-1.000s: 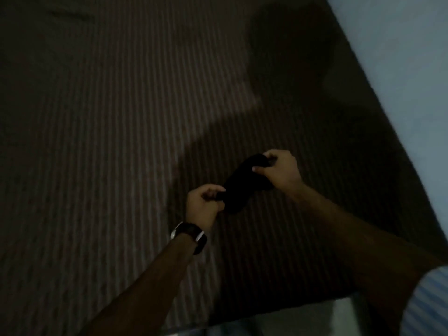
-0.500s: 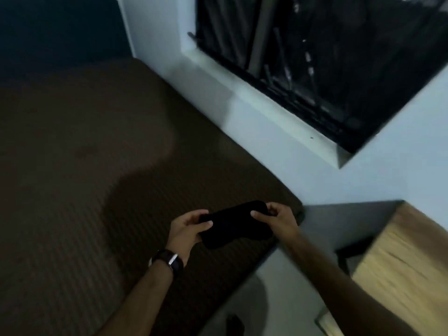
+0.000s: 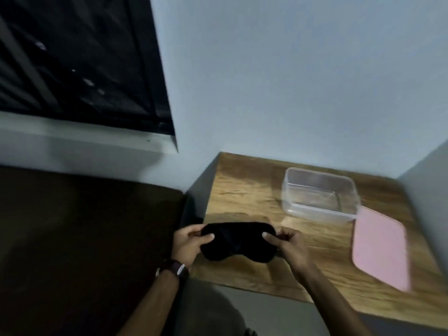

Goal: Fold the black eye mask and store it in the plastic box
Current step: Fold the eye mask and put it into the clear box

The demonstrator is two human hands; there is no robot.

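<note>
While my 2 hands hold it up, the eye mask stretches flat and unfolded between them, above the near left corner of the wooden table. My left hand pinches its left end, thumb on the front; my right hand pinches the right end the same way. A watch sits on my left wrist. The clear plastic box stands open farther back on the table, well apart from the mask, with a pink lid lying just beside it.
</note>
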